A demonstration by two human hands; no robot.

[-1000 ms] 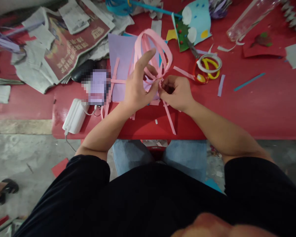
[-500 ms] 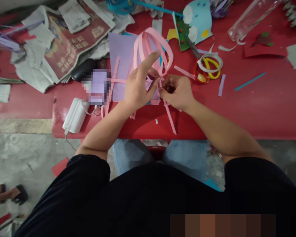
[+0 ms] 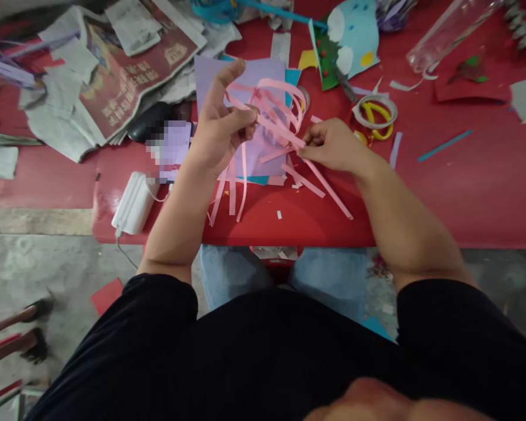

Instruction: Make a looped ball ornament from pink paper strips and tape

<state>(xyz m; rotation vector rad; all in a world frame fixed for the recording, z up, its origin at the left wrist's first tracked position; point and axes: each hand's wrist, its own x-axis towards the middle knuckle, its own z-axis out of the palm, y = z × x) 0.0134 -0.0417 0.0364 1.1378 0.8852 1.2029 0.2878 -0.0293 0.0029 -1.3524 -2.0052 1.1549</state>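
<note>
Between my hands hangs a bundle of looped pink paper strips [image 3: 274, 126]. My left hand [image 3: 225, 120] pinches part of it between thumb and fingers, its index finger raised. Several strip ends dangle below that hand. On the right, my right hand [image 3: 331, 143] pinches the strips where they come together, and a longer strip end slants down from its fingers. Under the bundle lies a purple paper sheet [image 3: 210, 76] with blue paper [image 3: 293, 77] showing beneath it. A loose pink strip [image 3: 304, 180] is just below my right hand.
Scissors with yellow handles [image 3: 383, 133] and a white tape roll [image 3: 374, 111] lie right of my right hand. Crumpled newspaper [image 3: 135, 82], a black mouse-shaped object [image 3: 149, 123], a phone [image 3: 175, 146] and a white power bank [image 3: 134, 202] are at left. A clear bottle [image 3: 447, 38] lies at upper right.
My hands have moved apart, the left one up and leftward, the right one slightly right. The rounded pink loops have tipped over and flattened between them. The dangling ends have shifted.
</note>
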